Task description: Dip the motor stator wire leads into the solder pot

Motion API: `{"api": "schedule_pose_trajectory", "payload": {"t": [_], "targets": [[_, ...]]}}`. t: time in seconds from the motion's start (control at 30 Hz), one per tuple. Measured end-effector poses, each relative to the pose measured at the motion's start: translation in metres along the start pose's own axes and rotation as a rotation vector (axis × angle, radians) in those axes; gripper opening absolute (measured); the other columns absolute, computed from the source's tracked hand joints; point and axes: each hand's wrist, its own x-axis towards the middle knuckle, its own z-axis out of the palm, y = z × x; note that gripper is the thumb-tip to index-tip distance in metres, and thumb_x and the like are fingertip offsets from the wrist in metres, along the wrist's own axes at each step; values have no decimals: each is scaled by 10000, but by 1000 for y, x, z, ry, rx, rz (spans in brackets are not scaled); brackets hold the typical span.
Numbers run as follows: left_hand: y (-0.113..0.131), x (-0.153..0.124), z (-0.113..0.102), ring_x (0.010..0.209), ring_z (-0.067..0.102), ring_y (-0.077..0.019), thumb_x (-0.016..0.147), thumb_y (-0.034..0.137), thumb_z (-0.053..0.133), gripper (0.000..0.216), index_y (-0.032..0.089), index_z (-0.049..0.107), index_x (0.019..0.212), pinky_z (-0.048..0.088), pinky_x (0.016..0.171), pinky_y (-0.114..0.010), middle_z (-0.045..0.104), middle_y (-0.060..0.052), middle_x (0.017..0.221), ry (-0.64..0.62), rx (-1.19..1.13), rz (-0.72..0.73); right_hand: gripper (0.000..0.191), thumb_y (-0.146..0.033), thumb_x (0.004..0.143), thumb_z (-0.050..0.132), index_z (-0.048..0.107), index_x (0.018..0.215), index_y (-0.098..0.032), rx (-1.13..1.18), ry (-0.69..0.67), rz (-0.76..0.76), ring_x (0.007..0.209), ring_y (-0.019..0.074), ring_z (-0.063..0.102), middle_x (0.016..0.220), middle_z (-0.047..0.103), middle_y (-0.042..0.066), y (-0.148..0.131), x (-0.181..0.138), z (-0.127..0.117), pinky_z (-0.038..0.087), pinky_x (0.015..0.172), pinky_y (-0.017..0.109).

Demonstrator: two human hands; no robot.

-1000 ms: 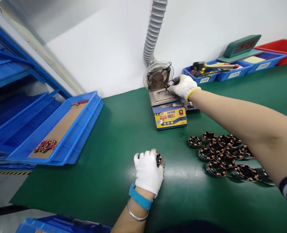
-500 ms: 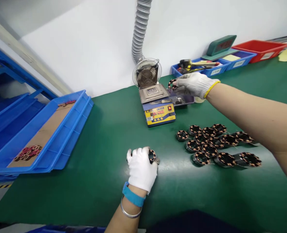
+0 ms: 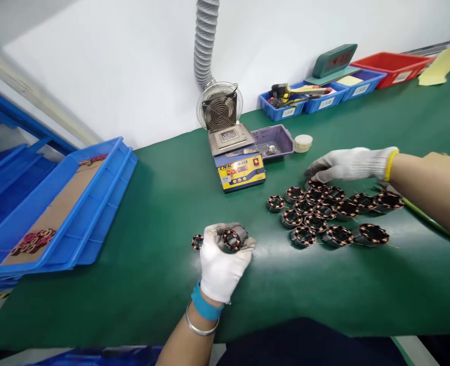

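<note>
My left hand [image 3: 221, 264], in a white glove, is closed around a copper-wound stator [image 3: 232, 238] and holds it just above the green mat [image 3: 164, 203]. A single stator [image 3: 197, 242] lies on the mat just left of that hand. To the right lies a pile of several stators [image 3: 324, 218]. My gloved right hand [image 3: 349, 163] reaches over the pile's far edge. Its fingertips are closed on a stator [image 3: 315, 184] at the top of the pile.
A solder pot with a yellow-blue front [image 3: 240, 172] stands behind, with a fan [image 3: 219, 108] and grey hose [image 3: 205, 40], a purple tray [image 3: 282, 136] and a white disc [image 3: 303, 142]. Blue and red bins [image 3: 324, 96] line the wall. A blue crate [image 3: 95, 203] sits at left.
My right hand has come back from the solder pot with a stator and dropped to the pile. My left hand has lifted and turned its stator, which uncovers another beside it.
</note>
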Motion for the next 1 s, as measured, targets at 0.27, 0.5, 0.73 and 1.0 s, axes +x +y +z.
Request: {"api": "schedule_pose_trajectory", "payload": {"t": [0.27,0.5,0.73,1.0], "targets": [[-9,9,-7,945,723,-264,581,270,890,547,196,665,1074,623,893,-466,727,-77,1027,13,262,-7,1002,-376,520,860,577,1480,-324,584,-55,-422,1062,310,703,1300,669,77,-113,-75,90,623,833,351],[-4,14,-18,1220,653,-279,649,158,777,622,181,638,1255,507,1134,-432,702,-94,1268,-98,574,110,635,-389,757,720,659,1353,-178,1091,-71,-500,1115,266,692,1293,674,101,-161,-76,144,601,942,359],[-3,3,-16,1324,580,-276,712,185,715,778,182,484,1455,508,1124,-402,598,-122,1424,-241,698,236,631,-402,702,757,676,1270,-140,1212,-228,-426,1012,249,718,1220,697,146,-156,-71,134,621,816,330],[-8,9,-16,1160,689,-271,749,286,713,525,159,625,1251,555,1068,-407,735,-110,1204,-139,719,300,552,-405,629,799,714,1102,-133,1192,-220,-403,926,251,725,1049,735,137,-159,-73,129,618,782,330]]}}
